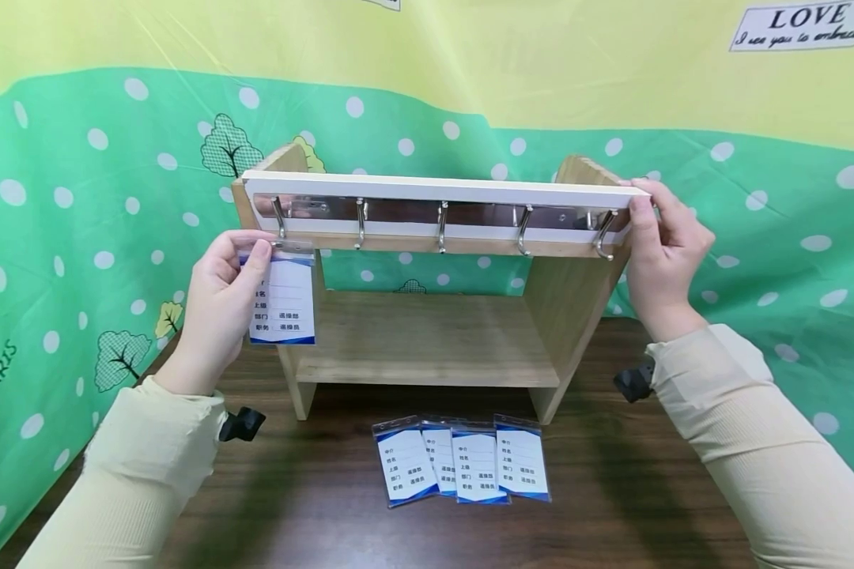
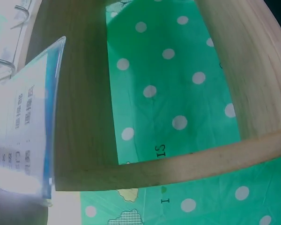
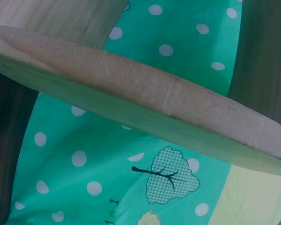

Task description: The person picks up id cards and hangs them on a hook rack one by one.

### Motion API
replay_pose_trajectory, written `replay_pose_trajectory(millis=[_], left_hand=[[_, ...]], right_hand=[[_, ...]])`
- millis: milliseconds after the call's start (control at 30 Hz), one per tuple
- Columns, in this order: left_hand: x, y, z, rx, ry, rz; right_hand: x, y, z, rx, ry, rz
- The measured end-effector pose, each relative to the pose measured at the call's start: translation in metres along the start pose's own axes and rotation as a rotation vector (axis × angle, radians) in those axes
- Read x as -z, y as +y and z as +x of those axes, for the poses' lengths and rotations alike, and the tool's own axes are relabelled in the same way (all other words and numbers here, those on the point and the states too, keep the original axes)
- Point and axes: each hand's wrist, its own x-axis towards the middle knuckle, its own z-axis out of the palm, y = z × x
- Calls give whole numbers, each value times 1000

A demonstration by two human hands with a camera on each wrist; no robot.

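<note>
The left hand [image 1: 222,294] pinches a clear-sleeved name badge [image 1: 290,288] at its upper left corner, with the thumb on the front side. This badge is upright, just under the leftmost hook [image 1: 279,217] of the metal hook strip [image 1: 402,210]; whether the hook passes through the slot of the sleeve, I cannot tell. The fingers of the right hand [image 1: 667,257] are curled around the right end of the white board [image 1: 441,186], which lies along the top of the wooden rack [image 1: 427,336]. Four similar badges [image 1: 406,466] lie overlapped on the dark surface [image 1: 306,521] in front. I judge that the badge is very light, flat and rather stiff, but its plastic can bend and is probably slippery. It seems best to hold it near the top, by the side margin, so that the slot is not covered and the sleeve does not buckle.
</note>
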Motion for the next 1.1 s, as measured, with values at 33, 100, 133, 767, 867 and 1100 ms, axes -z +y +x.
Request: replay_pose_trajectory(millis=[33,100,133,767,867,1100], left_hand=[[0,-1,0,-6,2,-2],[0,-2,1,-16,4,-39],[1,-2,2,-19,7,-67],[1,-3,9,-34,19,-148],[0,-6,11,-22,19,-139],[-1,-12,11,-42,45,-36]], right_hand=[[0,1,0,-2,1,4],[1,0,1,-5,-3,15],[0,0,1,-6,-3,21],[-7,-15,4,-47,22,130],[-6,-15,4,-45,11,126],[-4,-12,5,-36,-10,98]])
